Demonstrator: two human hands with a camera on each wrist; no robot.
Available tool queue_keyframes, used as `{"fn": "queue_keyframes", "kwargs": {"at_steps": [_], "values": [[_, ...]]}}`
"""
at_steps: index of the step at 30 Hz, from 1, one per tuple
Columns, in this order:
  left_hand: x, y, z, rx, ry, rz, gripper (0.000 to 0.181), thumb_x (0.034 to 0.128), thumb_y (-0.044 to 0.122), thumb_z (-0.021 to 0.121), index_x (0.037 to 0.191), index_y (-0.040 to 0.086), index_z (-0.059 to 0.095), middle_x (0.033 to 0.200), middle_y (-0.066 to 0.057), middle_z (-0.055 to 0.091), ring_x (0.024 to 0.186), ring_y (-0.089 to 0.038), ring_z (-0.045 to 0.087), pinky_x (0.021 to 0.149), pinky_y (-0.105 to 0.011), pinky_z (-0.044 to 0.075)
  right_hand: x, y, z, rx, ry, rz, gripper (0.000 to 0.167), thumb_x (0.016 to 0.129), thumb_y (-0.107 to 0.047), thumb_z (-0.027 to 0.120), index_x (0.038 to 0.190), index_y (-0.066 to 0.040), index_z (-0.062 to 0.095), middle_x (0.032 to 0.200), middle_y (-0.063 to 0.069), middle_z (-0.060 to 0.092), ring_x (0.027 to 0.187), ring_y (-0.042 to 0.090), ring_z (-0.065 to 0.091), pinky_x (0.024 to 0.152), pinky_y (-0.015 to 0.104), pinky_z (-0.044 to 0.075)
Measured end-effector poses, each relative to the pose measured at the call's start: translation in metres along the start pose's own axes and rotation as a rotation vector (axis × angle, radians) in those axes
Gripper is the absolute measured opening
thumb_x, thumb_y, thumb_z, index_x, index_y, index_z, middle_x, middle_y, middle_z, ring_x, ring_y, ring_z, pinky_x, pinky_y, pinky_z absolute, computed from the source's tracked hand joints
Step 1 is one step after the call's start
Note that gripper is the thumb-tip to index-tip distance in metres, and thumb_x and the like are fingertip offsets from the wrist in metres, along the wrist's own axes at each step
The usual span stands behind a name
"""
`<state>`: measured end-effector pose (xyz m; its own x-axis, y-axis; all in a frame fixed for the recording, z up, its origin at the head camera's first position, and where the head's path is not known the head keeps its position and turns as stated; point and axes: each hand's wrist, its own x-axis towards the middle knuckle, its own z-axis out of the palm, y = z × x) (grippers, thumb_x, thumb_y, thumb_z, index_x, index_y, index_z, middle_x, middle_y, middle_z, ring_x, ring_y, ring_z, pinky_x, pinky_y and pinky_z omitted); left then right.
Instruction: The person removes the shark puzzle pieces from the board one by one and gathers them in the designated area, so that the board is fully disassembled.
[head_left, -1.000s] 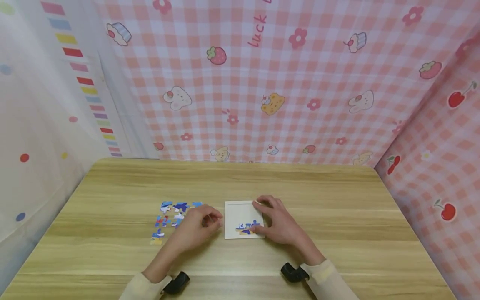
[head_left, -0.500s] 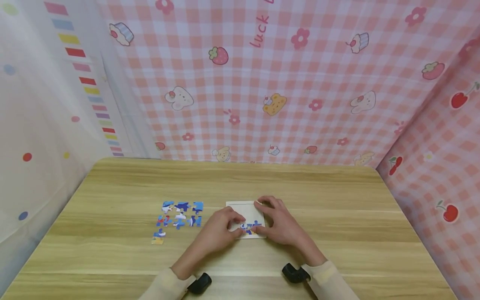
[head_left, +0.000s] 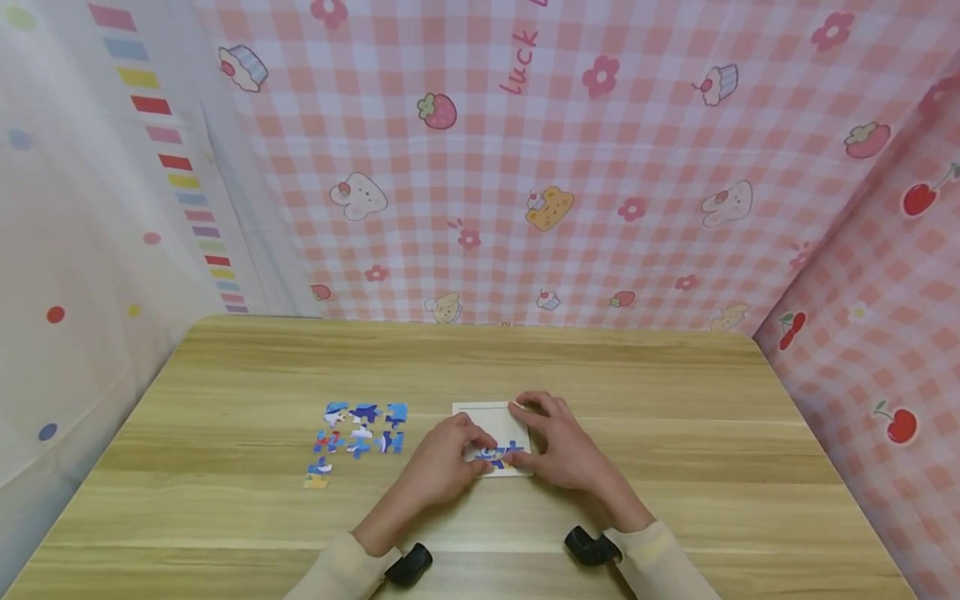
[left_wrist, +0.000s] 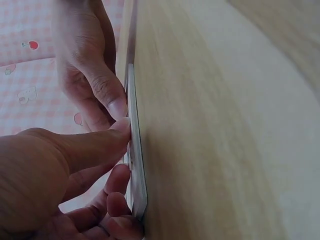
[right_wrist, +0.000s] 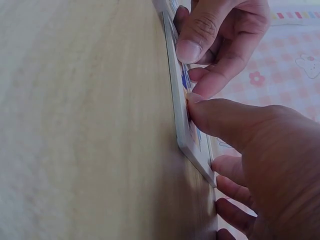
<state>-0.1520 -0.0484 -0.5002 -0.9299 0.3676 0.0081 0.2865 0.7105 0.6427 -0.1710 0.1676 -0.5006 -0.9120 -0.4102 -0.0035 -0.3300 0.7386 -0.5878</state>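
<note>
A shallow white puzzle tray [head_left: 487, 415] lies flat on the table in the head view, with joined puzzle pieces [head_left: 513, 457] along its near edge. Over its lower left part, my left hand [head_left: 441, 460] pinches a puzzle piece [head_left: 483, 456] between thumb and forefinger, against the joined ones. The piece is mostly hidden by the fingers. My right hand [head_left: 564, 446] holds the tray from the right side. Its thumb [right_wrist: 220, 112] rests on the joined pieces while the other fingers lie at the tray's edge.
Several loose puzzle pieces [head_left: 364, 414] lie in rows left of the tray, blue, white and red, one of them with yellow [head_left: 316, 482]. The wood-grain table [head_left: 645, 375] ends at a pink checked cloth [head_left: 480, 158]. Black wrist cameras [head_left: 408, 565] sit on both cuffs.
My left hand has moved right from beside the tray onto its lower left part, bringing a piece against the joined ones. The right hand has stayed in place.
</note>
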Motion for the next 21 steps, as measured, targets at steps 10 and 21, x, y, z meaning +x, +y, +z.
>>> {"fn": "queue_keyframes", "kwargs": {"at_steps": [10,21], "values": [[0.0015,0.0018,-0.0011,-0.038,-0.014,-0.044,0.017,0.0839,0.015,0.084,0.100,0.016,0.080,0.094,0.002,0.062,0.086,-0.013,0.055,0.080,-0.032,0.046,-0.0001,0.0010,0.0000,-0.001,0.002,-0.011,0.071,0.088,-0.034,0.082,0.149,-0.011,0.054,0.153,0.002,0.045,0.143,0.028,0.037,0.116,0.052,0.039],[0.0032,-0.0008,-0.0011,-0.102,0.012,-0.024,0.019,0.0808,0.011,0.085,0.098,0.016,0.078,0.092,0.003,0.066,0.085,-0.014,0.056,0.079,-0.032,0.045,0.0009,0.0034,0.0007,0.006,-0.002,-0.030,0.073,0.087,-0.035,0.082,0.149,-0.010,0.053,0.153,0.004,0.045,0.144,0.029,0.037,0.117,0.053,0.037]]}}
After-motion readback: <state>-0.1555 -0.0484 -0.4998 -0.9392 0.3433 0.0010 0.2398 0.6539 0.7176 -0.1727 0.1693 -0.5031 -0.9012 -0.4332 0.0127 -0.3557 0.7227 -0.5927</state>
